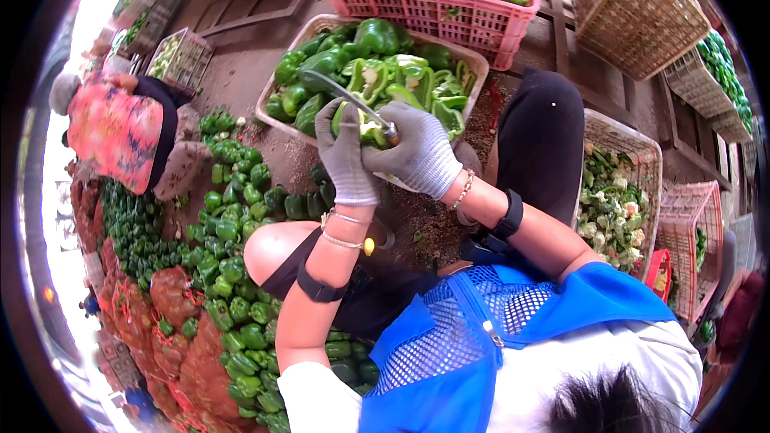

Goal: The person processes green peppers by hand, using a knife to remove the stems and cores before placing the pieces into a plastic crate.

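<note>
My left hand [347,159], in a grey work glove, is closed around a cut green bell pepper [368,132]. In my right hand [415,147], gloved the same way, is a knife [343,93]; its blade points up and left across the pepper. Both hands meet over the near edge of a pale plastic crate [481,75]. Whole green bell peppers [322,66] lie in its left part, cut pepper pieces [424,84] in its right part. My fingers hide part of the held pepper.
A pink crate [433,9] of peppers stands beyond. Whole peppers [231,228] cover the floor at left, beside red mesh sacks [201,367]. A crate of pepper cores [613,210] stands at my right. Another person [120,126] bends at far left.
</note>
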A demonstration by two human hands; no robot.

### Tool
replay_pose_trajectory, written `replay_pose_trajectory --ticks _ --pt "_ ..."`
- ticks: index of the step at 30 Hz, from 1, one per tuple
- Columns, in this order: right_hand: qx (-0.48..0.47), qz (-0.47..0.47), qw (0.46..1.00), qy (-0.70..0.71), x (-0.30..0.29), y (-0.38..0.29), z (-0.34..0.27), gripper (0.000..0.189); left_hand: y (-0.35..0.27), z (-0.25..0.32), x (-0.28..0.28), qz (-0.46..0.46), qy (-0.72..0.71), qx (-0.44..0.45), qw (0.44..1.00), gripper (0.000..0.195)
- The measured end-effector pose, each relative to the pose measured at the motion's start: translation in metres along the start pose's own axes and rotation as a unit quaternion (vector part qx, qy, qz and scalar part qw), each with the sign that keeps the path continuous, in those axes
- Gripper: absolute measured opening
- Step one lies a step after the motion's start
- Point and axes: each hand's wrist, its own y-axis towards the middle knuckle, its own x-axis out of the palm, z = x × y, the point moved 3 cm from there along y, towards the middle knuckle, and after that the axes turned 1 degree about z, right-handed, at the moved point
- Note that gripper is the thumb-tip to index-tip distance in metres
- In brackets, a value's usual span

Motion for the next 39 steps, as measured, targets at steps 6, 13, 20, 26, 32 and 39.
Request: replay_pose_trajectory --ticks 6,13,20,26,32,39 --pt "-0.082 0.025 0.996 0.04 0.006 -0.002 0.003 0.028 0.007 0.001 -0.005 0.075 0.073 -0.061 0.993 0.024" --pt "-0.066 0.092 0.987 0.117 0.011 -0.007 0.01 0.024 0.006 0.015 0.01 0.067 0.089 0.012 0.994 0.029" --pt "-0.094 0.106 0.984 0.112 0.015 -0.006 0.012 0.024 0.007 0.004 0.012 0.186 -0.042 -0.099 0.977 0.03" --pt "0.204 0.067 0.927 0.309 0.024 0.004 0.031 0.027 0.014 0.006 0.02 0.132 0.062 0.144 0.979 0.018" --pt "0.461 -0.087 0.815 0.341 -0.006 0.015 0.019 0.036 0.024 -0.001 0.022 0.08 0.15 0.18 0.969 0.017" --pt "0.446 -0.195 0.772 0.409 -0.068 0.042 0.016 0.042 0.032 0.001 0.032 -0.031 -0.169 -0.171 0.97 0.044"
